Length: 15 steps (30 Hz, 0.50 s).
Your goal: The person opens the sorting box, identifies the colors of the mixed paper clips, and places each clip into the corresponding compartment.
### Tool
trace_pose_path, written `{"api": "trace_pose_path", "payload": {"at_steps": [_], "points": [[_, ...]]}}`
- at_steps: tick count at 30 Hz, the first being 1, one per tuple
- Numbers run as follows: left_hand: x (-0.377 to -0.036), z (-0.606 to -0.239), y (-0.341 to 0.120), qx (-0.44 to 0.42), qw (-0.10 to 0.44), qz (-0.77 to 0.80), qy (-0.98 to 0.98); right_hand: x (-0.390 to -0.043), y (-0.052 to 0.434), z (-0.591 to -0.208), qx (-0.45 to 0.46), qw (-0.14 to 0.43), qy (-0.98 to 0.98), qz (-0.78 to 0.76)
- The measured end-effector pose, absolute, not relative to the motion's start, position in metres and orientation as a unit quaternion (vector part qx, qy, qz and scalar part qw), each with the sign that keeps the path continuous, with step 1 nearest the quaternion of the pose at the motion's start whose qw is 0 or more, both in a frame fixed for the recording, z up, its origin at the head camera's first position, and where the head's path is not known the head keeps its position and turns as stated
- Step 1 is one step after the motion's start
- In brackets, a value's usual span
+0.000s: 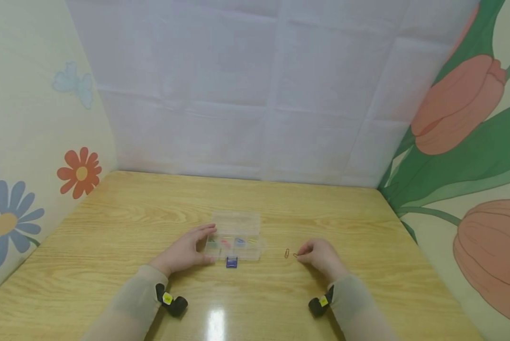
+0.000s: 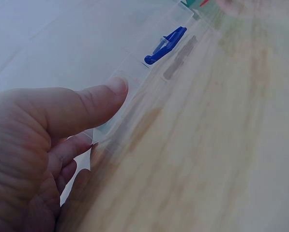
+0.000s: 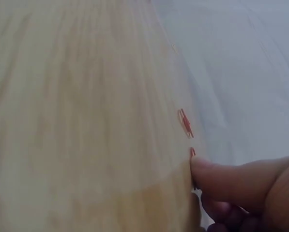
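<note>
A clear plastic compartment box [image 1: 253,255] lies on the table with its lid [image 1: 235,222] folded back. Small green, pink, blue and yellow items sit in separate compartments. My left hand [image 1: 187,248] grips the box's left end, its thumb [image 2: 98,104] against the front wall in the left wrist view. A blue latch [image 1: 232,262] hangs at the box's front. Right of the box, my right hand [image 1: 322,258] pinches a red paper clip [image 3: 192,152] between thumb and fingers at the tabletop. Another red paper clip [image 1: 286,253] lies just left of that hand.
The wood-grain table [image 1: 152,203] ends at a white cloth backdrop [image 1: 238,94]. Flower-printed panels stand on both sides, a daisy print [image 1: 7,222] at left and tulips [image 1: 459,104] at right.
</note>
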<state>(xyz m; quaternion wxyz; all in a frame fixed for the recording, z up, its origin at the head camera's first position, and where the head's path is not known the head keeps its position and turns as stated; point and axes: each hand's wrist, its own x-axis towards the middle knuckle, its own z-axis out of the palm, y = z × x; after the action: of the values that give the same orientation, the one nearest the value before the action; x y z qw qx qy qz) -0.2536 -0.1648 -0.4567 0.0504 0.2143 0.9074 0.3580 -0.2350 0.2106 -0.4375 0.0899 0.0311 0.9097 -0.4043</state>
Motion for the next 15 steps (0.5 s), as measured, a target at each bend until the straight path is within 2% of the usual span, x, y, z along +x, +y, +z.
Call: {"api": "trace_pose_path", "payload": {"at_steps": [15], "points": [[-0.255, -0.4579, -0.1645, 0.216, 0.051, 0.365, 0.904, -0.233, 0.2075, -0.4358, 0.016, 0.102, 0.919, -0.379]]}}
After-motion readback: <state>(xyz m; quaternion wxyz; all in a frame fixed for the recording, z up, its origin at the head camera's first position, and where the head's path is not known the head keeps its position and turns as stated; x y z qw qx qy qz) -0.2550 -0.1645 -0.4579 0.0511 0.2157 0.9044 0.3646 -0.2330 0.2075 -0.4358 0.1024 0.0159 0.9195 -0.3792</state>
